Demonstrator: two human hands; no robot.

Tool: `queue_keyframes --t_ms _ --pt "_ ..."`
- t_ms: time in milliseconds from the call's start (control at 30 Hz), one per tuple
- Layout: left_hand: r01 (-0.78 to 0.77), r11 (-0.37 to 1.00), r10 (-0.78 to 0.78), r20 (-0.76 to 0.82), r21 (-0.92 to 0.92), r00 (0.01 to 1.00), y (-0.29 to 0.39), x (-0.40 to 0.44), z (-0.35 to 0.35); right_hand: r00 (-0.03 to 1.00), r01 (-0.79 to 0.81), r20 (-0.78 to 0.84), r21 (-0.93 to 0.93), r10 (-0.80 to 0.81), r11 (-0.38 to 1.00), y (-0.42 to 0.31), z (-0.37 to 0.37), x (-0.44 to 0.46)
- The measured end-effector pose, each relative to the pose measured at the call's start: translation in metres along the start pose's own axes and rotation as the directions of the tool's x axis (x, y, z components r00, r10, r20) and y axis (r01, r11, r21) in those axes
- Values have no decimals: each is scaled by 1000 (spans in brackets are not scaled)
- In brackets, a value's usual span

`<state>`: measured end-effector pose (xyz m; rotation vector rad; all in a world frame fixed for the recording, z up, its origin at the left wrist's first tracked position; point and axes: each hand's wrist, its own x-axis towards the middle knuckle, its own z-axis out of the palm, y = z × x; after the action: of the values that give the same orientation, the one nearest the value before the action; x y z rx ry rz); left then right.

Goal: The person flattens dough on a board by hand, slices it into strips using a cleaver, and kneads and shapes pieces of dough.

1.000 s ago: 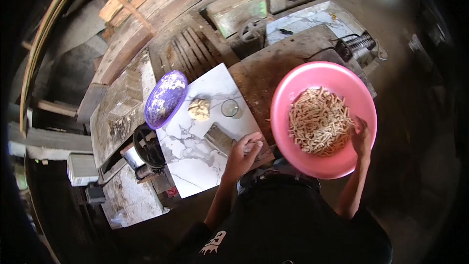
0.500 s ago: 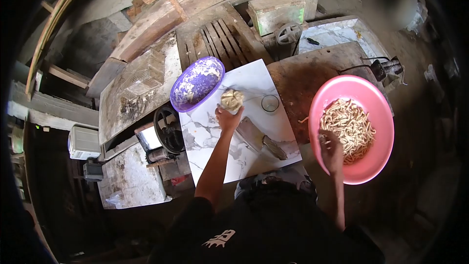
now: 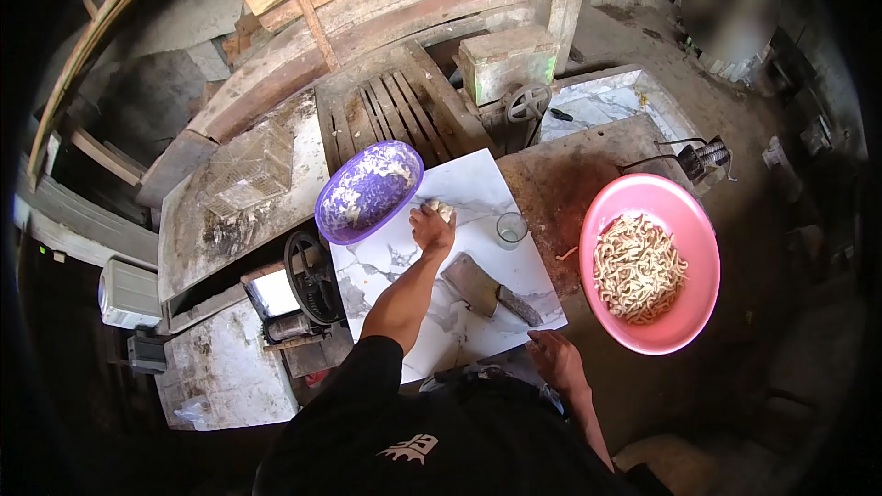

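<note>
My left hand (image 3: pixel 432 230) is wrapped over a pale lump of dough (image 3: pixel 443 210) on the marbled white board (image 3: pixel 372 298). Most of the lump is hidden under the fingers. By the board's near right corner, my right hand (image 3: pixel 555 358) holds nothing, its fingers loosely extended. Between the two hands lies a cleaver (image 3: pixel 473 283), its dark handle pointing towards the right hand. A drinking glass (image 3: pixel 511 231) stands at the board's right side. Touching the board's far left is a purple basin (image 3: pixel 413 186) smeared with dough or flour.
To the right sits a pink basin (image 3: pixel 703 285) filled with short dough strips (image 3: pixel 640 268). A hand-wheel machine (image 3: pixel 310 277) stands left of the board. Beyond lie a slatted wooden rack (image 3: pixel 390 106), a wire basket (image 3: pixel 250 170) and another wheeled machine (image 3: pixel 528 103).
My right hand has left the pink basin and come to the board's near corner. My left hand has turned over the dough lump, now covering more of it. The whole view has shifted.
</note>
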<state>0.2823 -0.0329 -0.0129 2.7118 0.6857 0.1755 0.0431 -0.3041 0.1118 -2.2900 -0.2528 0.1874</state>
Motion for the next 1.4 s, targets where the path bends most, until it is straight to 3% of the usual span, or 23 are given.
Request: queue_keyframes --t_ms 133,333,500,567,600,633,700,733,767,833,867,933,967,1000,1033,1067,1100,1133,1167,1200,1333,1400 --pt "-155 986 160 85 -64 983 -15 15 -7 999 -52 -5 -18 52 999 -5 9 -2" --pt "-212 973 225 177 -89 958 -28 24 -20 998 -43 41 -35 44 998 -3 29 4" --pt "-44 964 85 145 -262 986 -19 0 -60 997 -54 65 57 51 997 -11 35 11" --pt "-13 755 168 174 -656 970 -15 -4 -78 995 -85 70 176 74 981 -10 42 16" --pt "111 592 188 270 -798 944 -12 -9 -90 994 -86 82 191 71 978 -12 43 21" --pt "111 594 181 266 -797 947 -10 -16 -102 994 -80 88 193 64 978 -9 48 25" --pt "423 243 269 480 -873 835 -9 -37 -130 1000 -21 24 513 10 858 1 59 38" --pt "476 158 331 500 -865 800 -11 -52 -146 987 -140 150 594 62 792 -13 50 48" --pt "527 74 396 510 -846 763 -14 -68 -160 986 -138 157 595 54 792 -24 46 59" --pt "531 85 461 506 -843 729 -26 -95 -170 997 23 -62 800 44 599 -46 45 78" --pt "530 76 523 487 -844 700 -31 -108 -176 998 22 -56 802 39 596 -58 45 86" --pt "465 78 624 407 -882 667 -39 -135 -186 997 -6 -26 895 67 446 -78 49 94" --pt "396 85 665 348 -914 661 -46 -148 -180 998 -13 -16 897 61 443 -79 58 94" --pt "341 64 648 299 -938 700 -46 -164 -172 999 51 -50 831 -18 554 -77 71 95" --pt "371 111 642 352 -922 682 -45 -178 -179 992 120 -72 750 -101 650 -87 76 94" --pt "247 215 523 325 -945 788 -50 -191 -159 999 -29 39 875 -11 484 -96 79 86" --pt "135 332 399 268 -934 877 -53 -200 -141 998 -41 56 873 -18 486 -87 95 84" --pt "142 328 380 268 -934 885 -53 -207 -141 998 -69 68 885 19 460 -70 119 80" --pt "-123 627 326 116 -769 938 -53 -216 -146 995 -100 83 896 59 433 -60 135 76" --pt "-311 841 327 -42 -443 944 -53 -224 -148 993 -120 107 891 54 438 -60 138 73" --pt "-321 785 252 -201 -530 947 -65 -231 -135 970 -238 238 858 58 454 -65 153 67" --pt "-76 691 33 -74 -719 997 -69 -231 -130 958 -276 260 716 121 641 -73 159 70"
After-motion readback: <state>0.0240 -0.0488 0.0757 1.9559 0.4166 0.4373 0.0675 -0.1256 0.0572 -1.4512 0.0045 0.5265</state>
